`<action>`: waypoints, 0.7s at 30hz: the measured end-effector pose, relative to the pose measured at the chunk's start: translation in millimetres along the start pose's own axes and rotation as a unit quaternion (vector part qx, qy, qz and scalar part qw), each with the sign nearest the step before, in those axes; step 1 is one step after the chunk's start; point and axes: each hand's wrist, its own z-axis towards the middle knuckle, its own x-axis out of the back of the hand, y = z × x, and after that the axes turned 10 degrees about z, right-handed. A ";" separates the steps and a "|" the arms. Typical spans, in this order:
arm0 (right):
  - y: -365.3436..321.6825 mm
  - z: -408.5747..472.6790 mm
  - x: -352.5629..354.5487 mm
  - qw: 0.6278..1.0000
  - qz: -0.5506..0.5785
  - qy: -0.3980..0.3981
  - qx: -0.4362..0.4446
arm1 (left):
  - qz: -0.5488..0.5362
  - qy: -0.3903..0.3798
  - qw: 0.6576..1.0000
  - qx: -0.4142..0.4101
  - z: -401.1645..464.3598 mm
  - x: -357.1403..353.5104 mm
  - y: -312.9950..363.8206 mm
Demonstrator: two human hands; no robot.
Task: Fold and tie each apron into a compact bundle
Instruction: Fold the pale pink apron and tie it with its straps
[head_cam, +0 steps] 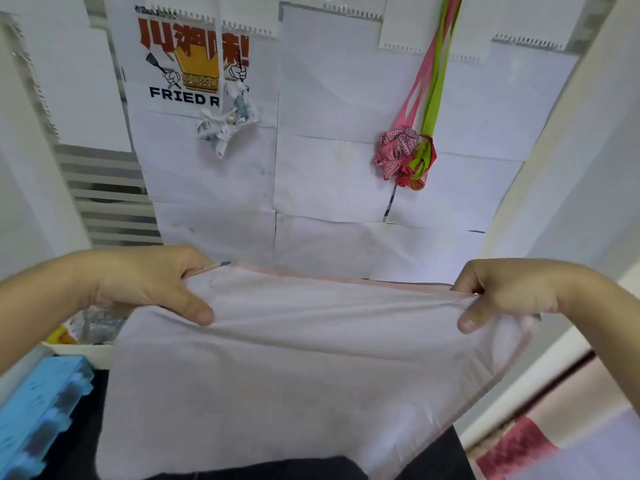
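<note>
Right now both hands hold a thin, pale white apron with a faint pink trim (287,358) stretched flat across the lower middle of the frame. The left hand (145,284) pinches the upper left corner of the cloth, thumb on top and fingers curled behind the edge. The right hand (502,292) grips the upper right corner the same way, thumb pressed on the front face. The two hands are well apart, and the top edge runs taut between them while the rest of the fabric hangs down toward the bottom of the frame over something dark.

Behind, a wall papered with white sheets (329,161) fills the upper half. At the upper left of centre a printed poster with red characters and the words "FRIED R" (194,60) is stuck to it, and just below it hangs a small crumpled white patterned bundle (225,123). To the right of centre a pink checked bundle (394,152) and a green and red bundle (419,164) hang side by side, touching, from long pink and green straps (433,71).

At the lower left edge sits a light blue plastic object (38,410), possibly a crate, too blurred to be sure.
</note>
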 end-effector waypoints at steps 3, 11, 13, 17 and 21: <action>-1.5 13.6 14.5 0.999 -0.030 -0.012 -0.012 | 0.026 -0.021 0.999 0.022 13.9 13.4 2.5; 19.2 155.4 23.0 0.959 -0.212 0.183 -0.033 | 0.326 0.187 0.912 0.167 113.6 19.9 -46.8; 32.0 206.6 7.0 0.946 -0.229 0.230 -0.024 | 0.321 0.209 0.905 0.187 145.7 8.5 -68.9; 64.9 289.2 -52.2 0.900 -0.278 0.334 0.019 | 0.249 0.251 0.907 0.231 207.3 -18.7 -128.0; 89.2 334.7 -151.3 0.895 -0.209 0.385 0.080 | 0.166 0.240 0.918 0.268 264.5 -49.5 -186.0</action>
